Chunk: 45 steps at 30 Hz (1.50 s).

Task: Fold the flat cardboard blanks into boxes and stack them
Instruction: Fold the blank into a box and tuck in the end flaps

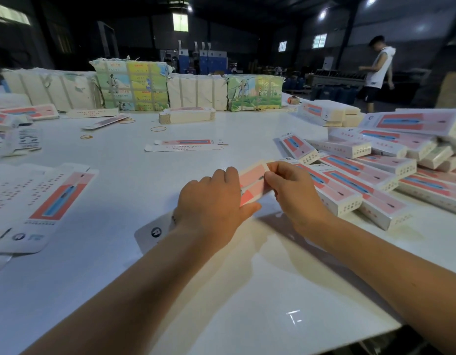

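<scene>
While both hands work above the middle of the white table (221, 290), they hold one card box (252, 181) between them. The box is pink and red on top with pale edges, and its white end flap with a round black mark pokes out under the left wrist. The left hand (211, 201) curls over the box, thumb tucked under its near edge. The right hand (293, 190) pinches the far end with bent fingers. Most of the box is hidden behind the hands, so I cannot tell if it is fully folded.

Just to the right lies a pile of finished boxes (370, 175), stacked in leaning rows, pink with a blue stripe. Flat blanks (42, 201) lie spread at the left, cut off by the edge. One more blank (185, 145) lies farther back, near some rubber bands (158, 128). Wrapped bundles (134, 85) stand along the far side. A person (378, 70) stands in the dark behind, hard to see.
</scene>
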Available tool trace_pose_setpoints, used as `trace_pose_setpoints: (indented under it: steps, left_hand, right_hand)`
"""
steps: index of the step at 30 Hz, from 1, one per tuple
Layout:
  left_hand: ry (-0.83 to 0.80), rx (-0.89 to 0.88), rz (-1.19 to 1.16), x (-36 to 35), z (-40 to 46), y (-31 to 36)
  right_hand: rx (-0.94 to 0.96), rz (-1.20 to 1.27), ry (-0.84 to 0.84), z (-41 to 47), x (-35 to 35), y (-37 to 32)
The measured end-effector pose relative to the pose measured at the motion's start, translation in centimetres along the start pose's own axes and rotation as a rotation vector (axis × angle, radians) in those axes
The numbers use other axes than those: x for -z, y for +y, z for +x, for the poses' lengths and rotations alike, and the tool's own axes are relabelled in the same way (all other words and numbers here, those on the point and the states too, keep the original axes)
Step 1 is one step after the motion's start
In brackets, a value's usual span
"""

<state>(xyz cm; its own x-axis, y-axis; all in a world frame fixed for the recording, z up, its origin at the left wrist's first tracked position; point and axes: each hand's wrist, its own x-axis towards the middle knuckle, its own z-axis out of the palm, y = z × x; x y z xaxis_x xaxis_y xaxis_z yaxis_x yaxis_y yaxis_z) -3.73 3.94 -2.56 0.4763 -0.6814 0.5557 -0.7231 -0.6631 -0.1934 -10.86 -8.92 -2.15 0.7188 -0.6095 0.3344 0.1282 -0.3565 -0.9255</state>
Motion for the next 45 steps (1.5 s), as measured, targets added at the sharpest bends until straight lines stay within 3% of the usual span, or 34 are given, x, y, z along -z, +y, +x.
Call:
trace_pose_setpoints:
  steps: [5,9,11,12,15,17,19,23,26,28,31,33,37,45]
  left_hand:
    - [-0.089,0.121,-0.181,0.0,0.5,-0.8]
    - [-0.089,0.198,-0.237,0.3,0.6,-1.2]
    - [-0.072,0.202,-0.24,0.4,0.5,-1.2]
    - [-0.066,0.201,-0.248,0.4,0.4,-1.2]
    - [-0.067,0.156,-0.276,0.5,0.3,-1.0]
    - [-0.076,0.121,-0.292,0.6,0.2,-1.0]
    - [-0.097,0.111,-0.341,0.6,0.1,-1.0]
    - [-0.092,0.06,-0.381,0.4,-0.2,-0.7]
    - [-0.047,0.034,-0.351,0.3,-0.3,-0.7]
    - [-0.003,0.03,-0.314,0.3,-0.2,-1.2]
    - [0.039,0.038,-0.31,0.5,0.0,-1.9]
    - [0.061,0.03,-0.302,0.5,-0.1,-2.1]
    - [0.101,0.006,-0.269,0.3,-0.2,-2.2]
    - [0.121,-0.035,-0.232,0.3,-0.5,-2.4]
  right_hand:
    - [0.113,-0.122,-0.032,0.1,0.4,-0.1]
    - [0.172,-0.114,0.123,0.4,0.8,-0.3]
    - [0.076,-0.167,0.166,0.6,0.9,-0.3]
    - [-0.047,-0.076,0.137,0.8,1.0,-0.1]
    - [-0.478,0.55,-0.119,0.9,1.1,-0.6]
    - [-0.479,0.672,-0.174,1.0,0.9,-0.6]
    - [-0.305,0.529,-0.129,0.9,0.7,-0.4]
    - [0.323,-0.449,-0.052,-0.1,1.1,0.4]
    - [0.488,-0.617,-0.081,-0.2,1.4,0.6]
    - [0.385,-0.404,-0.104,-0.3,1.1,0.5]
    - [0.039,0.168,-0.124,-0.1,0.5,-0.4]
    - [-0.078,0.324,-0.168,0.2,0.6,-0.6]
    - [-0.167,0.459,-0.192,0.4,0.9,-0.8]
    - [-0.104,0.414,-0.17,0.5,1.1,-0.2]
